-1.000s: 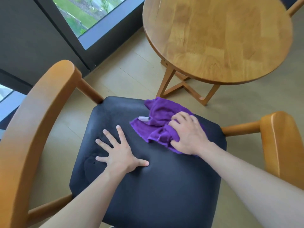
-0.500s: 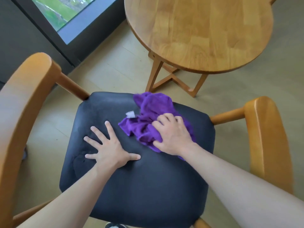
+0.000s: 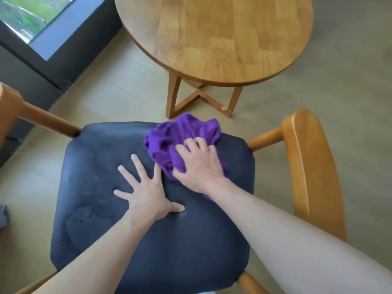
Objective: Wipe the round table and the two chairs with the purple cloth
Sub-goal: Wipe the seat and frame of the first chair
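At nine o'clock a dark-framed window meets the pale floor, and the curved orange-brown wooden backrest of the chair enters from the edge, joined by a round spindle to the seat. The dark blue-black padded seat cushion fills the middle of the view.

The left hand lies flat on the cushion at its centre, fingers spread wide and straight, holding nothing; it looks to be steadying the chair. Just beside it, toward one o'clock, the right hand presses down on the crumpled purple terry cloth, fingers curled into its folds. The cloth sits at the seat's far edge, toward the far right corner, touching the left hand's forefinger side or very nearly so.

The step in hand appears to be wiping this chair's seat. Judging by the cloth's place, the left half and the near half of the cushion, from six to nine o'clock, would come next, which calls for sweeping the cloth back across and lifting the left hand out of its path, since that hand stands directly in the way.

At twelve o'clock stands the round light-wood table on crossed legs, apart from the chair. At three o'clock the chair's broad wooden armrest bounds the seat. The second chair is not in view.
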{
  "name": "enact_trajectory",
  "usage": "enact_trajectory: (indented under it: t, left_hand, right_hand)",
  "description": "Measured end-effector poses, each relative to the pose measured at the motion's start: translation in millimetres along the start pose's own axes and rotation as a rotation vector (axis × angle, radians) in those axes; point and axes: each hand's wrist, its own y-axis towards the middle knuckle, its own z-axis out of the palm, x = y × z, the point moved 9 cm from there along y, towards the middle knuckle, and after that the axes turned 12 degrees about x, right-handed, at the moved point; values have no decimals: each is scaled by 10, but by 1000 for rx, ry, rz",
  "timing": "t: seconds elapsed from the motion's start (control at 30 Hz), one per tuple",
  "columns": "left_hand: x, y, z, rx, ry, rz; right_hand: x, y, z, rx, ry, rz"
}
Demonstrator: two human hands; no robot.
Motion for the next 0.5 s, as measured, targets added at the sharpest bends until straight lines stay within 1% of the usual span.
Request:
enact_trajectory:
  t: [0.03,0.07,0.1,0.13,0.2,0.23,0.27,0.3,0.37,0.43,0.5]
  left_hand:
    - [1,-22,-4,6,-5,1]
    - [-8,-41,-14,8,-15,1]
    - [-22,-57,-32,5,-24,1]
    - [-32,-71,-47,2,-32,-3]
    - [-34,-70,-56,2,-46,-14]
    - [-32,-51,-55,0,-52,-19]
    - [-33,-29,-52,0,-57,-20]
    - [-32,-12,-47,3,-63,-18]
    - [-23,24,-33,-1,-52,-9]
    - [-19,43,-34,-3,-51,-7]
    - [-24,18,-34,-2,-58,3]
  right_hand:
    - [-181,-98,2,19,-22,5]
    - [-420,-198,-6,27,-30,81]
    - [-697,-293,-18,21,-5,226]
    - [-955,-370,-36,6,62,409]
    - [-1248,-396,-66,-12,292,756]
    - [-1243,-306,-78,-30,411,858]
    - [-1144,-166,-103,-38,494,885]
    - [-980,9,-139,-45,500,832]
    - [-527,244,-180,-59,360,607]
    - [-187,171,-124,-50,237,393]
    - [-125,-104,-3,-15,162,241]
